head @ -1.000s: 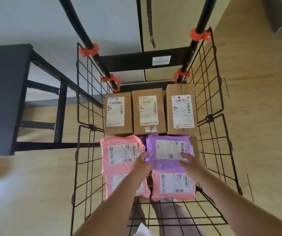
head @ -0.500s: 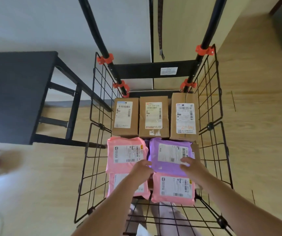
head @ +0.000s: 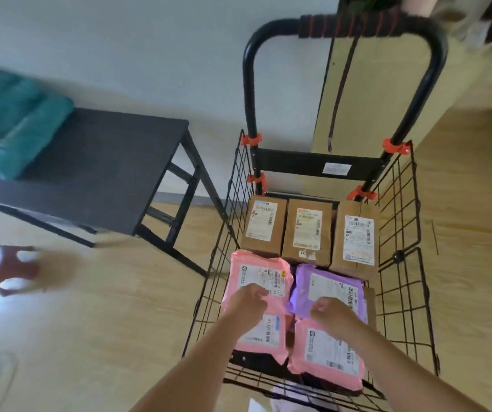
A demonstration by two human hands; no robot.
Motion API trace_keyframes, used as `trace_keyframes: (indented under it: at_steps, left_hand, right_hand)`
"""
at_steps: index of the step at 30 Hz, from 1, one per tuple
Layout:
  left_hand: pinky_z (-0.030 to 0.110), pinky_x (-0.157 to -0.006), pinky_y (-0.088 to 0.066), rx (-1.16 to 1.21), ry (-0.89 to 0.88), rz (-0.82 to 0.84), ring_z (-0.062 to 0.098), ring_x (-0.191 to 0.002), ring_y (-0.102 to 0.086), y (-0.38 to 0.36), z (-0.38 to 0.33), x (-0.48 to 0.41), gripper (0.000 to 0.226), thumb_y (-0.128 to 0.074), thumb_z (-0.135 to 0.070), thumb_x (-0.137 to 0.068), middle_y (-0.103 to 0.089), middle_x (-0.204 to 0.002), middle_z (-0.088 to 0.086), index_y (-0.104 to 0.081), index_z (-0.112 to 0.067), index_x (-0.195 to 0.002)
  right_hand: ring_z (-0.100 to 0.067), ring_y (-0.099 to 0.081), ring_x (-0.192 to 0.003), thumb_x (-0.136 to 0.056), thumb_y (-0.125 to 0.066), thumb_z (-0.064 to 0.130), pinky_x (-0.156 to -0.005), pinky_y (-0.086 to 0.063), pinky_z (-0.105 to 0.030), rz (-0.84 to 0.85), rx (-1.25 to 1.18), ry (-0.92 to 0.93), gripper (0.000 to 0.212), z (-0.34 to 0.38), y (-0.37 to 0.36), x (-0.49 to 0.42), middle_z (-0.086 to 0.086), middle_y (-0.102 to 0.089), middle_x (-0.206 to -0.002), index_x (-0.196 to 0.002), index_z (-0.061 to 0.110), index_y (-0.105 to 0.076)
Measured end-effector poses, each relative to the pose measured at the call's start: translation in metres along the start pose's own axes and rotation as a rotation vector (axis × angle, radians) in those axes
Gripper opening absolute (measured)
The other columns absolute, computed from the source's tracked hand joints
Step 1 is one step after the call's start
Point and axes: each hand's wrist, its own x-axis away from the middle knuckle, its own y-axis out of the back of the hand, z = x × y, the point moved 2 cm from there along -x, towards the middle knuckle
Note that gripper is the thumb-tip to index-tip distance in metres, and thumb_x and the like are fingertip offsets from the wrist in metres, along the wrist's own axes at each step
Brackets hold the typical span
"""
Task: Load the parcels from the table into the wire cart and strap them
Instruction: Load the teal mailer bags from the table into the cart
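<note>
Mesh walls of the wire cart [head: 399, 221] close in just outside both grips, so the only open room is straight up and back over the low near rim. The left grip [head: 249, 303] lies with fingers curled on the label of a pink mailer [head: 256, 272]; I cannot tell whether it pinches the film or only presses it. The right grip [head: 332, 312] has its fingers curled round the near edge of the purple mailer [head: 325, 283], just beside the left grip. Two more pink mailers [head: 327, 355] lie under the wrists, and three brown boxes [head: 308, 230] stand beyond the fingertips against the back panel.

Half a second ago both grips were on the purple mailer's sides. The left one has since shifted onto the pink, the right has slid inward, and the view has lifted to show the handle [head: 366, 25] and hanging strap [head: 342, 93].

The purple mailer lies flat, label up, its long axis crosswise and slightly skewed. The boxes' long axes run away toward the handle. The counter [head: 105, 150] stands well left of the left grip.
</note>
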Motion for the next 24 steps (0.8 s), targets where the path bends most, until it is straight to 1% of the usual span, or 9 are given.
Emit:
trace_keyframes:
  at_steps: [3,5,7,9,11,14,16,20,24]
  left_hand:
    - [0.023,-0.070,-0.060,0.084,-0.045,-0.082,0.004,-0.085,-0.062,0.026,0.014,0.012,0.027,-0.050,-0.010,-0.096,-0.055,-0.110,-0.008,-0.062,-0.024,-0.116]
    - [0.025,-0.073,-0.060,0.160,-0.063,-0.156,0.003,-0.087,-0.062,0.043,0.026,0.021,0.027,-0.052,-0.007,-0.094,-0.061,-0.113,-0.007,-0.063,-0.023,-0.114]
    - [0.027,-0.079,-0.059,0.201,-0.084,-0.253,0.005,-0.090,-0.063,0.064,0.040,0.031,0.024,-0.054,-0.007,-0.093,-0.065,-0.114,-0.004,-0.065,-0.023,-0.108]
    - [0.031,-0.085,-0.056,0.198,-0.082,-0.328,0.013,-0.095,-0.064,0.085,0.057,0.041,0.021,-0.054,-0.009,-0.094,-0.068,-0.112,0.000,-0.068,-0.019,-0.105]
    - [0.038,-0.090,-0.054,0.233,-0.043,-0.348,0.022,-0.102,-0.065,0.104,0.082,0.053,0.021,-0.052,-0.009,-0.093,-0.068,-0.112,0.004,-0.068,-0.015,-0.106]
    - [0.026,-0.072,-0.053,0.241,0.030,-0.378,0.014,-0.094,-0.064,0.124,0.131,0.074,0.029,-0.049,-0.008,-0.090,-0.062,-0.117,-0.005,-0.063,-0.027,-0.108]
    - [0.020,-0.064,-0.048,0.271,0.058,-0.374,0.007,-0.087,-0.060,0.132,0.166,0.087,0.033,-0.048,-0.007,-0.089,-0.059,-0.117,-0.007,-0.061,-0.030,-0.108]
    - [0.018,-0.074,-0.044,0.249,0.093,-0.346,0.011,-0.096,-0.054,0.148,0.229,0.113,0.034,-0.048,-0.005,-0.088,-0.054,-0.122,-0.001,-0.063,-0.022,-0.115]
    - [0.013,-0.085,-0.036,0.237,0.103,-0.361,0.013,-0.111,-0.053,0.165,0.281,0.134,0.035,-0.048,-0.005,-0.087,-0.053,-0.126,0.001,-0.062,-0.020,-0.115]
  right_hand:
    - [-0.013,-0.060,-0.087,-0.098,-0.044,0.023,-0.067,-0.046,-0.022,-0.033,0.095,0.060,0.021,0.033,-0.006,0.014,0.001,-0.065,-0.106,-0.092,0.022,-0.064]
    - [-0.017,-0.064,-0.091,-0.098,-0.045,0.023,-0.073,-0.048,-0.026,-0.054,0.092,0.101,0.021,0.053,-0.014,0.023,0.000,-0.067,-0.104,-0.092,0.021,-0.065]
    - [-0.016,-0.065,-0.085,-0.099,-0.046,0.022,-0.066,-0.047,-0.024,-0.078,0.094,0.154,0.020,0.075,-0.022,0.032,0.001,-0.067,-0.100,-0.088,0.022,-0.063]
    - [-0.011,-0.061,-0.078,-0.100,-0.046,0.023,-0.060,-0.044,-0.021,-0.122,0.116,0.207,0.020,0.098,-0.032,0.040,0.003,-0.066,-0.099,-0.095,0.021,-0.066]
    - [-0.010,-0.060,-0.083,-0.100,-0.046,0.022,-0.063,-0.046,-0.022,-0.160,0.134,0.244,0.022,0.121,-0.045,0.050,0.003,-0.066,-0.103,-0.102,0.020,-0.068]
    - [-0.017,-0.063,-0.096,-0.099,-0.046,0.021,-0.077,-0.047,-0.028,-0.194,0.215,0.284,0.023,0.152,-0.070,0.063,-0.001,-0.069,-0.105,-0.102,0.018,-0.068]
    - [-0.017,-0.063,-0.093,-0.100,-0.044,0.022,-0.072,-0.046,-0.026,-0.199,0.279,0.299,0.022,0.171,-0.088,0.073,-0.001,-0.068,-0.103,-0.099,0.023,-0.066]
    - [-0.014,-0.061,-0.096,-0.100,-0.046,0.020,-0.086,-0.050,-0.028,-0.176,0.358,0.365,0.021,0.205,-0.128,0.089,0.006,-0.065,-0.103,-0.105,0.026,-0.065]
    - [-0.014,-0.061,-0.102,-0.100,-0.042,0.027,-0.087,-0.049,-0.026,-0.166,0.502,0.369,0.024,0.238,-0.174,0.104,0.009,-0.065,-0.109,-0.111,0.029,-0.063]
